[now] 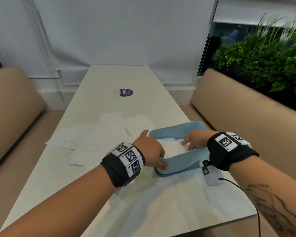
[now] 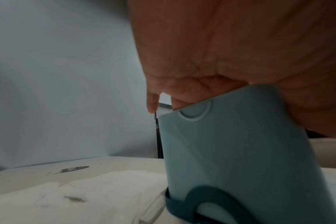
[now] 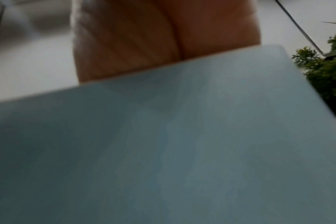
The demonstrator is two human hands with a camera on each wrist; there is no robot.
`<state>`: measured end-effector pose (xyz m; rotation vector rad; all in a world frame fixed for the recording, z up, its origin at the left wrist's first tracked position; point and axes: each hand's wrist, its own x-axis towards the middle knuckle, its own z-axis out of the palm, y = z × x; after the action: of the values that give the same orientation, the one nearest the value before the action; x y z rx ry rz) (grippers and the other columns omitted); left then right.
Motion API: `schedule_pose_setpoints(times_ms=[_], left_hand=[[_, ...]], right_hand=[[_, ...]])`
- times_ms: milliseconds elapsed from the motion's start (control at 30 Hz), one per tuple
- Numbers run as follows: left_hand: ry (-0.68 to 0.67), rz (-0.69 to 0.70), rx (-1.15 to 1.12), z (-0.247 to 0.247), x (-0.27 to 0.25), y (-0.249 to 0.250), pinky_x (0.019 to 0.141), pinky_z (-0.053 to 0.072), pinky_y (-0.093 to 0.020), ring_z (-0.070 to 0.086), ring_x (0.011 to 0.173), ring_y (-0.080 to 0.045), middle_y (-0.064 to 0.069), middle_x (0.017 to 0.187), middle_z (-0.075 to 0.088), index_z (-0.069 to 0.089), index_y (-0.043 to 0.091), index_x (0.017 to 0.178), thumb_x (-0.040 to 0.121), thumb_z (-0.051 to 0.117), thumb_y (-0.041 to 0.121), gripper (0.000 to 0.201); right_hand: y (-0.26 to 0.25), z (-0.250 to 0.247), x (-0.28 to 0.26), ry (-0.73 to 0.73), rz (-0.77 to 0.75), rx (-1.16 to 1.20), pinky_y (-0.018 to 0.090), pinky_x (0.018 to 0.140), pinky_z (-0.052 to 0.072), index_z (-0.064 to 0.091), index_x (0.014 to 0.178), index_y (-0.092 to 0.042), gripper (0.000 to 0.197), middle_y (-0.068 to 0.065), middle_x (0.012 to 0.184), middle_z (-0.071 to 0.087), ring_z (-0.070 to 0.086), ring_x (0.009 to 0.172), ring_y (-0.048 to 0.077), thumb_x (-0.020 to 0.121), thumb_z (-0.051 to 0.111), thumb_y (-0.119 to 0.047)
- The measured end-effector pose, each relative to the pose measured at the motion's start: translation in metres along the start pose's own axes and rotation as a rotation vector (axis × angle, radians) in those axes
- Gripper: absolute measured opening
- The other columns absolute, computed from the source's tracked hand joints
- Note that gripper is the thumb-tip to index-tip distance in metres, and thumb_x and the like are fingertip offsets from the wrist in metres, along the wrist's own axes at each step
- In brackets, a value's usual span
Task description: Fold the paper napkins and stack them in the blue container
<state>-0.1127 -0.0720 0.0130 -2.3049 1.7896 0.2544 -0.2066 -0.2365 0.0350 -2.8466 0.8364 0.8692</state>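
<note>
I am at the putting-away step. Both hands are down at the blue container (image 1: 178, 128), which sits on the near right part of the white table (image 1: 109, 79). A folded napkin (image 1: 171, 146) lies flat inside it, maybe on top of more white paper, but I cannot count the layers. My left hand (image 1: 150, 148) is at the left end of the box. One finger lies outside along the near wall and the others go down inside, where the wall hides them. My right hand (image 1: 196, 139) reaches in from the right, and its fingertips (image 1: 184, 142) touch the right edge of the napkin. I cannot tell if either hand is pinching the paper or only pressing it flat. The right wrist view shows just blurry blue wall and some palm. Left of the box, a messy spread of loose napkins (image 1: 96, 134) lies on the table, so I think the job is far from done. Next I should lift both hands out without dragging the paper, then reach left for one sheet. Thin paper sticks to fingers, so I would go slowly.
</note>
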Motion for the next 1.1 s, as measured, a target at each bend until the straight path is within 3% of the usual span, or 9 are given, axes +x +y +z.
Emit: schedule_pose_setpoints(times_ms=[200, 400, 500, 600, 667, 733, 833, 967, 1100], left_hand=[[-0.016, 0.008, 0.034, -0.008, 0.003, 0.004, 0.114, 0.005, -0.049, 0.055, 0.099, -0.018, 0.005, 0.073, 0.057, 0.068, 0.019, 0.095, 0.082, 0.048, 0.065, 0.052], [0.067, 0.043, 0.001, -0.003, 0.004, 0.006, 0.112, 0.009, -0.048, 0.058, 0.093, -0.019, 0.002, 0.084, 0.067, 0.067, 0.019, 0.090, 0.080, 0.058, 0.055, 0.038], [0.026, 0.024, 0.027, -0.004, 0.006, 0.009, 0.110, 0.012, -0.046, 0.052, 0.077, -0.018, 0.007, 0.060, 0.049, 0.051, 0.020, 0.063, 0.082, 0.058, 0.051, 0.038], [-0.002, 0.015, 0.029, -0.007, 0.008, 0.010, 0.111, 0.011, -0.045, 0.046, 0.070, -0.016, 0.009, 0.056, 0.043, 0.042, 0.022, 0.057, 0.083, 0.057, 0.050, 0.042], [-0.005, 0.026, 0.004, -0.008, 0.008, 0.009, 0.111, 0.013, -0.045, 0.049, 0.073, -0.015, 0.009, 0.061, 0.049, 0.052, 0.021, 0.064, 0.082, 0.059, 0.052, 0.037], [0.011, 0.040, -0.095, -0.007, 0.005, 0.006, 0.113, 0.008, -0.046, 0.056, 0.095, -0.015, 0.007, 0.087, 0.064, 0.065, 0.025, 0.088, 0.078, 0.060, 0.058, 0.035], [0.143, 0.039, -0.320, -0.007, -0.002, -0.005, 0.113, 0.007, -0.043, 0.046, 0.121, -0.011, 0.009, 0.124, 0.056, 0.065, 0.029, 0.107, 0.075, 0.057, 0.068, 0.051], [0.360, -0.071, -0.494, -0.009, -0.022, -0.034, 0.102, 0.033, -0.037, 0.054, 0.108, -0.012, 0.009, 0.115, 0.060, 0.067, 0.027, 0.100, 0.084, 0.048, 0.063, 0.043], [0.425, -0.244, -0.575, -0.006, -0.054, -0.070, 0.095, 0.041, -0.037, 0.056, 0.100, -0.013, 0.008, 0.110, 0.059, 0.064, 0.025, 0.098, 0.090, 0.053, 0.045, 0.024]], right_hand=[[0.005, 0.002, 0.006, 0.063, 0.035, 0.139, 0.023, 0.092, 0.038, 0.052, 0.133, -0.028, 0.053, 0.000, 0.136, 0.049, 0.048, 0.121, 0.019, 0.086, 0.063, -0.008], [0.005, -0.007, 0.000, 0.168, 0.078, 0.257, 0.020, 0.058, 0.041, 0.066, 0.087, -0.013, 0.015, -0.003, 0.080, 0.054, 0.049, 0.069, 0.011, 0.078, 0.072, -0.003], [0.002, -0.001, 0.001, 0.079, 0.086, 0.206, 0.023, 0.069, 0.047, 0.073, 0.096, -0.014, 0.018, -0.003, 0.085, 0.060, 0.055, 0.082, 0.016, 0.083, 0.064, -0.005], [0.002, 0.002, -0.001, 0.044, 0.074, 0.226, 0.018, 0.064, 0.044, 0.073, 0.103, -0.015, 0.023, -0.008, 0.081, 0.059, 0.053, 0.086, 0.014, 0.086, 0.060, -0.007], [0.001, 0.002, -0.002, 0.041, 0.078, 0.233, 0.018, 0.065, 0.044, 0.073, 0.103, -0.016, 0.023, -0.007, 0.085, 0.061, 0.054, 0.086, 0.013, 0.086, 0.061, -0.008], [0.000, -0.001, -0.005, 0.059, 0.085, 0.245, 0.023, 0.074, 0.047, 0.072, 0.102, -0.015, 0.020, -0.004, 0.088, 0.062, 0.055, 0.085, 0.013, 0.085, 0.064, -0.010], [-0.006, -0.012, -0.011, 0.142, 0.081, 0.357, 0.022, 0.059, 0.045, 0.068, 0.096, -0.011, 0.012, 0.000, 0.078, 0.058, 0.052, 0.067, 0.011, 0.084, 0.068, -0.014], [-0.028, -0.030, -0.021, 0.295, -0.009, 0.527, 0.024, 0.053, 0.048, 0.064, 0.089, -0.007, 0.009, 0.004, 0.083, 0.060, 0.051, 0.066, 0.013, 0.084, 0.068, -0.014], [-0.069, -0.046, -0.031, 0.304, -0.161, 0.607, 0.024, 0.051, 0.050, 0.064, 0.089, -0.009, 0.013, 0.002, 0.077, 0.057, 0.051, 0.065, 0.014, 0.083, 0.069, -0.020]])
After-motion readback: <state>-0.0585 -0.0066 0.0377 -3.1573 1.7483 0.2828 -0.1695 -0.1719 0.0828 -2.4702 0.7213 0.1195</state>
